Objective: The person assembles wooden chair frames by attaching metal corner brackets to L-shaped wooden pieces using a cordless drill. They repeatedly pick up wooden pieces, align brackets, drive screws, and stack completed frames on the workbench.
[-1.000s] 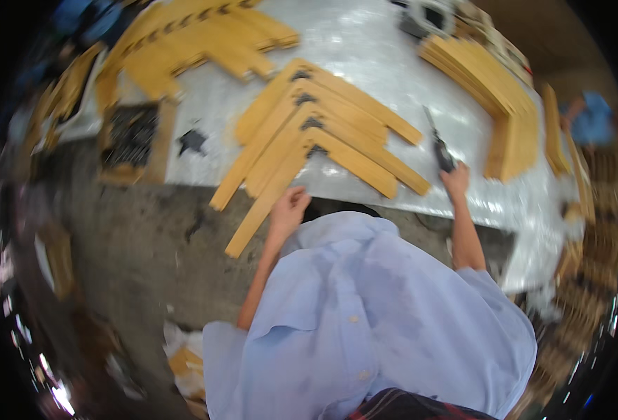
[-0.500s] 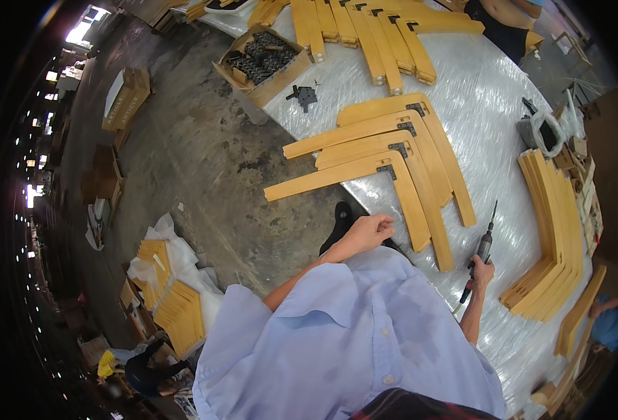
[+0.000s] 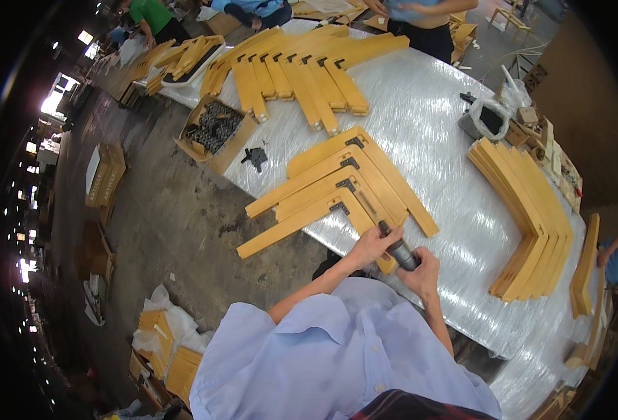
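A dark grey power screwdriver (image 3: 405,257) slants in front of me, its front end pointing up and left over the nearest wooden leg frames. My right hand (image 3: 423,274) is closed around its rear part. Closed at its front end, my left hand (image 3: 372,246) has its fingers against the tool. The bit is hard to make out. Several L-shaped wooden leg frames (image 3: 302,225) lie overlapped on the film-covered table, with a black metal bracket (image 3: 339,207) at the corner of each. Both hands are above the near ends of these frames.
A carton of black brackets (image 3: 218,129) stands at the table's left edge, loose brackets (image 3: 255,159) beside it. More wooden frames (image 3: 309,84) lie beyond; another stack (image 3: 522,217) is at right, near a plastic-lined bin (image 3: 487,120). A co-worker (image 3: 421,28) stands at the far edge.
My right hand has brought the power screwdriver left and in front of me. My left hand has come to its front end. The view has shifted, showing more of the far table.
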Motion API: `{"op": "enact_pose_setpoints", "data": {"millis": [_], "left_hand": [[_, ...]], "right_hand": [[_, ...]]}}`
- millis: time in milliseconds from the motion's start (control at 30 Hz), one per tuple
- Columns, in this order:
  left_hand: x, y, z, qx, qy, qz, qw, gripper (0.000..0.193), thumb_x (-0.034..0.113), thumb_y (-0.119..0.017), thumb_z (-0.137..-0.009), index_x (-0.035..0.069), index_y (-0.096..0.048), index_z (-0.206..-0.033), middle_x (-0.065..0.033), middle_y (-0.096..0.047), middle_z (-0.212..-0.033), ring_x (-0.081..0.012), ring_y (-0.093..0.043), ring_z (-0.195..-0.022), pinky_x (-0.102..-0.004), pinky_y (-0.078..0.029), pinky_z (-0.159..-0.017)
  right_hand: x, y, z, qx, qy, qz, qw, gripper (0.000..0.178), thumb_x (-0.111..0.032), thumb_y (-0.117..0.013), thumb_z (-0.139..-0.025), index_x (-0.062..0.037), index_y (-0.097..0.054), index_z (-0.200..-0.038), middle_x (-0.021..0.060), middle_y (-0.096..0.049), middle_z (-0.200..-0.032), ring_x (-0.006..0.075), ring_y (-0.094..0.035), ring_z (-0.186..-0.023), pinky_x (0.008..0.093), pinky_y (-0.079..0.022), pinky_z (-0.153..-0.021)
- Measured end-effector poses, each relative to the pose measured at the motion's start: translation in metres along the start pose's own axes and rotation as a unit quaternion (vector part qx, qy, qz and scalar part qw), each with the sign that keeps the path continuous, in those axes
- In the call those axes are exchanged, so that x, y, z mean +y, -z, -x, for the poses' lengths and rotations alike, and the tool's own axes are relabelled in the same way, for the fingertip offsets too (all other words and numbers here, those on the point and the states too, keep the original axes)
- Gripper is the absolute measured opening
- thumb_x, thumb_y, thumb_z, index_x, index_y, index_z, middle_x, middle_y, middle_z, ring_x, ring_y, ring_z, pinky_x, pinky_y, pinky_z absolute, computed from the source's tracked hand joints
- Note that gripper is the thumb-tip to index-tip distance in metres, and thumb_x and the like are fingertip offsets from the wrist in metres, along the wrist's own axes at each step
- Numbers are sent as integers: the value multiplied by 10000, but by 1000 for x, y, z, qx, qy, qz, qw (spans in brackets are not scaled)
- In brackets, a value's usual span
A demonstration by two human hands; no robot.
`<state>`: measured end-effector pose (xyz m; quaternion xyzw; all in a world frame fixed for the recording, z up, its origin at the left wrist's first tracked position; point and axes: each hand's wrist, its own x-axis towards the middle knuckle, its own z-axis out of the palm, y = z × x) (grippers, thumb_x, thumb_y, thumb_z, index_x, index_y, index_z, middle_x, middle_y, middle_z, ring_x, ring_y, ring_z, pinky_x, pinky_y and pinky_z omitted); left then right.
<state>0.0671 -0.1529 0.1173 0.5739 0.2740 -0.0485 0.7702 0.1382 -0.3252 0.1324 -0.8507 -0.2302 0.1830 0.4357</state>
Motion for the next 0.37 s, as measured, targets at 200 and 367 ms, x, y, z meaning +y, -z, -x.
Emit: {"op": "enact_pose_setpoints", "data": {"millis": [200, 367], "left_hand": [[8, -5, -22, -27, 89, 59, 994, 482, 491, -632, -922, 15, -683, -980, -64, -681, -846, -171, -686, -760, -320, -595, -644], [0, -17, -60, -97, 188, 162, 964, 515, 491, -623, -921, 10, -664, -1100, -118, -694, -988, -228, -694, -828, -377, -612, -689]], "right_hand": [[-24, 10, 11, 52, -1, 99, 994, 335, -116, -751, -556, 4, -610, -835, 151, -584, -796, 326, -596, -704, 380, -494, -658], [-52, 29, 41, 225, 12, 59, 973, 473, -131, -779, -699, -81, -628, -1144, 137, -582, -1156, 337, -614, -1010, 429, -516, -798]]}}
